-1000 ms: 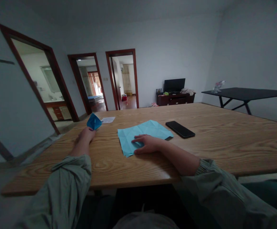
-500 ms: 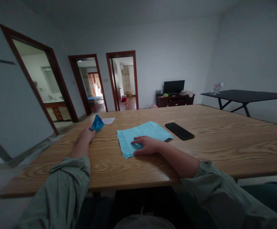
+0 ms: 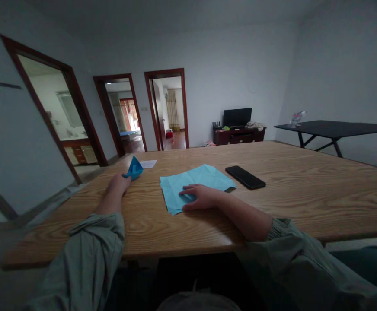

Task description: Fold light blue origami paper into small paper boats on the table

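Note:
On the left part of the wooden table (image 3: 289,198), my left hand (image 3: 119,183) grips the near edge of a blue folded paper boat (image 3: 134,169), its pointed peak upward. Light-blue creased sheets of paper (image 3: 204,175) lie flat in front of me, seemingly stacked. My right hand (image 3: 201,197) rests on their near right part, fingers stretched out and apart, pointing left. Under the sheets' right corner a small dark patch shows; I cannot make out what it is.
A black smartphone (image 3: 245,177) lies right of the sheets. Behind the paper boat is a white printed slip (image 3: 148,164). Farther off stand a black table (image 3: 334,128) and a TV (image 3: 237,117) on a dark red cabinet (image 3: 240,136). Doorways open at the left.
The paper boat has turned slightly in my left hand and shifted a little to the right. My right hand stays on the sheets.

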`<state>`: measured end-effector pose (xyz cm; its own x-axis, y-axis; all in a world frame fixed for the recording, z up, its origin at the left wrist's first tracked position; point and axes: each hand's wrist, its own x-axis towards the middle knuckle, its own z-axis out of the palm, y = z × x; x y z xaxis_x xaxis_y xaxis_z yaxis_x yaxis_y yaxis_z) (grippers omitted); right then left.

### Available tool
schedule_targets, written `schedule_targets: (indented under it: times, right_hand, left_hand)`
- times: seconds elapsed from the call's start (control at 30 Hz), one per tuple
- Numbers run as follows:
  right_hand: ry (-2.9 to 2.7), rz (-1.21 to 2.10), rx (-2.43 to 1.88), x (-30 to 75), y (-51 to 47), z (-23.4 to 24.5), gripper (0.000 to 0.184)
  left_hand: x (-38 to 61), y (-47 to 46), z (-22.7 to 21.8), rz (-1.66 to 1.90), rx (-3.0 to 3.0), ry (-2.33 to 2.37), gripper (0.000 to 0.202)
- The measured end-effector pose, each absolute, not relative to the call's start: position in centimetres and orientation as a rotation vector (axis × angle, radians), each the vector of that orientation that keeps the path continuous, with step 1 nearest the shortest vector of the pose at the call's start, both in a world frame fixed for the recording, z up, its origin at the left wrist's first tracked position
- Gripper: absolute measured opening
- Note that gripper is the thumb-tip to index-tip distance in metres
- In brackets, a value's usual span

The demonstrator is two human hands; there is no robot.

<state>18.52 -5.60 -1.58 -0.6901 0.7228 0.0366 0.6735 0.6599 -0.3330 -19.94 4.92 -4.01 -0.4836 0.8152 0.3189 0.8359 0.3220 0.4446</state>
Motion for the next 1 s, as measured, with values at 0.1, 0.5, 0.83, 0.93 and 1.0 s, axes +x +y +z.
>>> schedule_targets:
  times: [0.1, 0.5, 0.83, 0.93, 1.0]
  right_hand:
    - [-2.707, 0.442, -1.154, 18.6, -5.5, -1.7, 0.078]
    - [-2.712, 0.426, -1.158, 18.6, -5.4, -1.8, 0.078]
    - [-2.7, 0.442, -1.155, 18.6, -5.4, -1.7, 0.077]
    - [-2.704, 0.434, -1.175, 18.6, -5.6, -1.6, 0.079]
    - [-2.703, 0.439, -1.186, 18.5, -5.8, -1.4, 0.081]
  left_hand:
    - [-19.8, 4.9, -3.9, -0.885, -1.559, -2.534, 0.04]
    - [-19.6, 4.5, -3.6, -0.878, -1.571, -2.532, 0.039]
    - [-19.8, 5.0, -3.9, -0.9, -1.611, -2.516, 0.04]
    - [-19.4, 4.8, -3.4, -0.937, -1.61, -2.534, 0.036]
    - [-18.5, 4.3, -2.4, -1.011, -1.639, -2.501, 0.034]
